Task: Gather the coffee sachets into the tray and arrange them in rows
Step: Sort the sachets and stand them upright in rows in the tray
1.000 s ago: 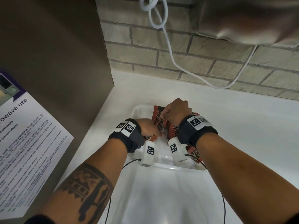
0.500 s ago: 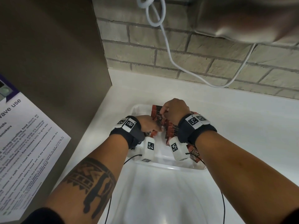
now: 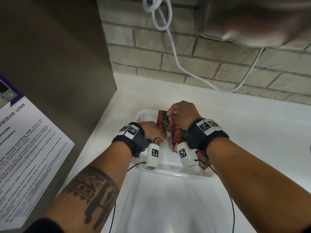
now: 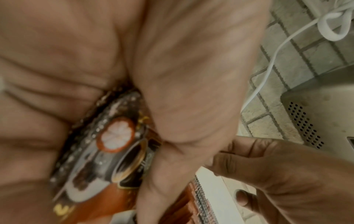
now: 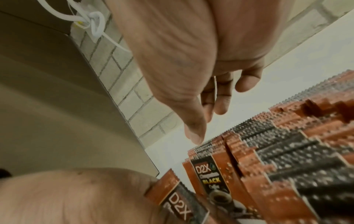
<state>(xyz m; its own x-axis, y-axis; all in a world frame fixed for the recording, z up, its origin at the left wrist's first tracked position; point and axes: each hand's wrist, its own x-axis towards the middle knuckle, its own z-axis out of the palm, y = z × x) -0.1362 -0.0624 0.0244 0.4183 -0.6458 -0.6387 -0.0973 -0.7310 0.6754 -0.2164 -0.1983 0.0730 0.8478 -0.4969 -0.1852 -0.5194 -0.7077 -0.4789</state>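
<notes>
A white tray [image 3: 168, 173] sits on the counter. In it several red-brown and black coffee sachets [image 3: 179, 135] stand on edge in a row, clearer in the right wrist view [image 5: 287, 159]. One more sachet [image 3: 202, 159] lies at the tray's near right, partly under my right wrist. My left hand [image 3: 163, 136] grips a sachet [image 4: 114, 136] low in the tray, left of the row. My right hand [image 3: 168, 114] pinches the top edge of the front sachet [image 3: 161, 120] at the row's far end, thumb tip [image 5: 195, 137] on its serrated edge.
A brown cabinet panel [image 3: 58, 64] with a microwave notice [image 3: 25, 140] rises close on the left. Behind the tray is a brick wall [image 3: 210, 64] with a hanging white cable [image 3: 173, 47]. A metal appliance [image 3: 260, 19] overhangs the top right. White counter [image 3: 252, 128] spreads to the right.
Almost nothing: both hands keep their hold on sachets at the far left of the tray, and only the view has shifted a little.
</notes>
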